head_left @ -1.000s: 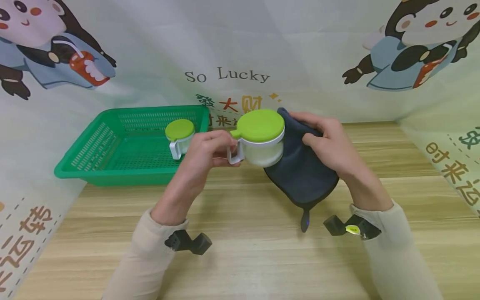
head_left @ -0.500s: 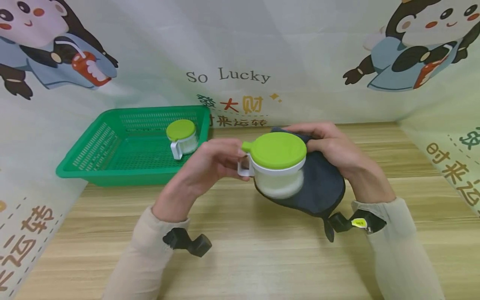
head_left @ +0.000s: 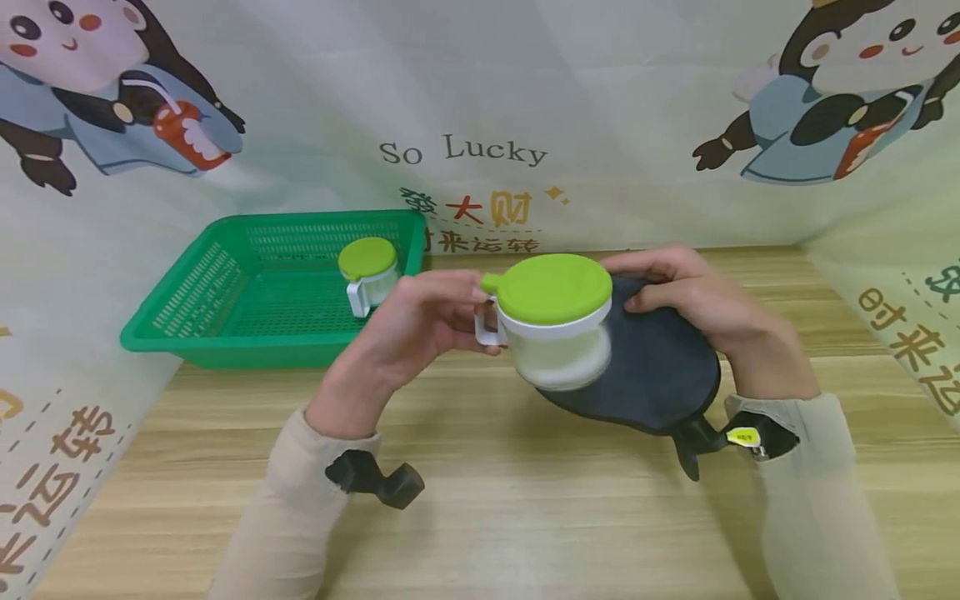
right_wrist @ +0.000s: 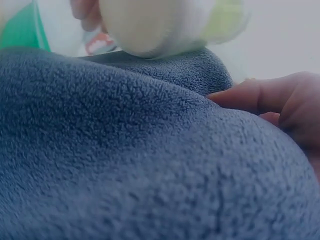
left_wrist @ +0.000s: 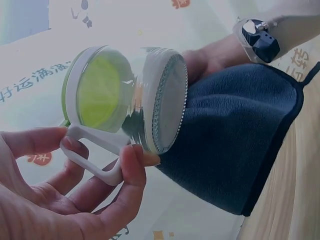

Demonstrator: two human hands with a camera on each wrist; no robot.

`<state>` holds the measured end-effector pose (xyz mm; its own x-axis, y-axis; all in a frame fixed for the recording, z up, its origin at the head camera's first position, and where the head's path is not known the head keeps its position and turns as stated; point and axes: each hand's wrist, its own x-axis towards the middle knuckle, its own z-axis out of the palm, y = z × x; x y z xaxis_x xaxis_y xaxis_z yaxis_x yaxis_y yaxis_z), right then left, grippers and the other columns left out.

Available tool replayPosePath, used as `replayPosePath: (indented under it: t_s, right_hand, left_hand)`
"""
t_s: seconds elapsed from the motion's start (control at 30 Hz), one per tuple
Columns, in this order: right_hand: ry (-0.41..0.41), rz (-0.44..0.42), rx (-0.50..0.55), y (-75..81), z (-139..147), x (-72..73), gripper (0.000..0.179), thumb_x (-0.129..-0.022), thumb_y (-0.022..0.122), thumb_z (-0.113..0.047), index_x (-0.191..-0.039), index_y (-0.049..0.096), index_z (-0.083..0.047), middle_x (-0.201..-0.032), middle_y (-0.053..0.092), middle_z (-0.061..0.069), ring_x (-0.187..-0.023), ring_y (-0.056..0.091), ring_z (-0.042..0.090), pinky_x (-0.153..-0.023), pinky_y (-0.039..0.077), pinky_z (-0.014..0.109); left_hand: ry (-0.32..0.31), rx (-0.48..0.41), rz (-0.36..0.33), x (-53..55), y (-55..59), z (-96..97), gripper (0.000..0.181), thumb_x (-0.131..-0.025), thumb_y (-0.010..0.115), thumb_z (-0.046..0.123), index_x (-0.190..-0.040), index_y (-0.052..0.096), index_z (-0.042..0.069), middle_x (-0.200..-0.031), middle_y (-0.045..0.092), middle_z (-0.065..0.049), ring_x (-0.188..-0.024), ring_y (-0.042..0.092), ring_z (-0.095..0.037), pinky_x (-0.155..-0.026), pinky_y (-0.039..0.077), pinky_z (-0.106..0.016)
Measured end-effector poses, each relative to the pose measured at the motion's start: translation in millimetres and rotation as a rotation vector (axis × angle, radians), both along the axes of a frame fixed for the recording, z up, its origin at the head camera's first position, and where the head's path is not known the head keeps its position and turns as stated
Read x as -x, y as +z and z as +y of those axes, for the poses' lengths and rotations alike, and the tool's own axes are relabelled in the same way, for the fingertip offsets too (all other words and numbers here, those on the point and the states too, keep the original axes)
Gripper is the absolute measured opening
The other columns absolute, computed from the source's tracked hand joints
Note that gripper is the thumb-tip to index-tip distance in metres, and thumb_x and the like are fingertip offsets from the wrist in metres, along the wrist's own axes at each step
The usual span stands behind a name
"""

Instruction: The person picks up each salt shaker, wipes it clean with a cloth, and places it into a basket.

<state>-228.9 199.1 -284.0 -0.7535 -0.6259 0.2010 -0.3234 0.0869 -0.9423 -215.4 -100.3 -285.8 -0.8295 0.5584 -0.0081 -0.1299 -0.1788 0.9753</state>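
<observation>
My left hand (head_left: pixel 427 321) grips the white handle of a clear jar (head_left: pixel 558 354) with a light green lid, held up above the table. In the left wrist view thumb and fingers curl round the handle (left_wrist: pixel 95 167), and the ridged base of the jar (left_wrist: pixel 170 105) faces right. My right hand (head_left: pixel 697 300) pinches a dark blue-grey cloth (head_left: pixel 652 367) with thumb and fingers, right behind and beside the jar's right side. The cloth's fuzzy surface (right_wrist: pixel 125 150) fills much of the right wrist view, the thumb (right_wrist: pixel 250 97) pressed on it. Some right fingers are hidden behind cloth and jar.
A green plastic basket (head_left: pixel 247 354) stands at the back left of the wooden table (head_left: pixel 510 500). A second green-lidded jar (head_left: pixel 369 271) with a white handle sits at its right end. A printed curtain (head_left: pixel 600 100) hangs behind and at both sides.
The jar has come lower and to the right in the left hand. The right hand has shifted right, and the cloth has swung, its hanging loop now further right.
</observation>
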Motion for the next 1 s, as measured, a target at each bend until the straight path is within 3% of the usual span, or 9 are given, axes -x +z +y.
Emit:
replayPosePath:
  t_s: [0.33, 0.5, 0.63, 0.8, 1.0]
  right_hand:
    - [0.036, -0.013, -0.035, -7.9, -16, 2.1, 0.041, -0.090, 0.046, 0.010, -0.124, 0.063, -0.005, -0.114, 0.068, 0.001, -0.103, 0.063, 0.015, -0.089, 0.053, 0.028]
    - [0.033, 0.055, -0.043, 1.4, 0, -2.3, 0.050, -0.086, 0.046, 0.015, -0.131, 0.058, -0.004, -0.123, 0.066, -0.003, -0.111, 0.062, 0.012, -0.089, 0.052, 0.022]
    - [0.029, 0.033, -0.021, 4.0, 7, -4.7, 0.052, -0.086, 0.044, 0.018, -0.134, 0.055, -0.002, -0.126, 0.064, -0.003, -0.113, 0.062, 0.010, -0.088, 0.053, 0.020]
    - [0.020, -0.005, -0.047, -1.4, -5, -2.9, 0.051, -0.087, 0.045, 0.015, -0.133, 0.055, -0.002, -0.124, 0.065, -0.001, -0.111, 0.062, 0.015, -0.091, 0.053, 0.025]
    - [0.025, 0.057, -0.037, 1.6, -1, -2.1, 0.052, -0.085, 0.045, 0.017, -0.132, 0.057, -0.003, -0.123, 0.066, -0.003, -0.111, 0.062, 0.013, -0.088, 0.052, 0.023]
  left_hand:
    - [-0.043, 0.007, -0.020, -2.3, -4.9, 6.7, 0.015, -0.086, 0.052, 0.012, -0.083, 0.065, 0.006, -0.077, 0.064, -0.007, -0.070, 0.065, -0.025, -0.073, 0.058, -0.039]
    - [-0.040, -0.001, 0.015, -3.1, 0.2, 2.7, 0.017, -0.087, 0.050, 0.013, -0.084, 0.066, 0.006, -0.078, 0.064, -0.006, -0.071, 0.063, -0.024, -0.073, 0.058, -0.039]
    - [-0.040, -0.007, 0.014, -1.7, 0.2, 2.0, 0.017, -0.087, 0.051, 0.013, -0.083, 0.065, 0.006, -0.078, 0.064, -0.006, -0.071, 0.063, -0.024, -0.073, 0.058, -0.040]
    - [-0.049, -0.001, -0.014, -2.2, -3.5, 6.0, 0.016, -0.086, 0.052, 0.013, -0.085, 0.067, 0.006, -0.078, 0.064, -0.007, -0.070, 0.064, -0.024, -0.073, 0.057, -0.039]
    - [-0.023, -0.006, 0.003, -3.4, -1.3, 5.4, 0.016, -0.087, 0.051, 0.013, -0.084, 0.064, 0.005, -0.078, 0.064, -0.006, -0.071, 0.063, -0.023, -0.071, 0.057, -0.039]
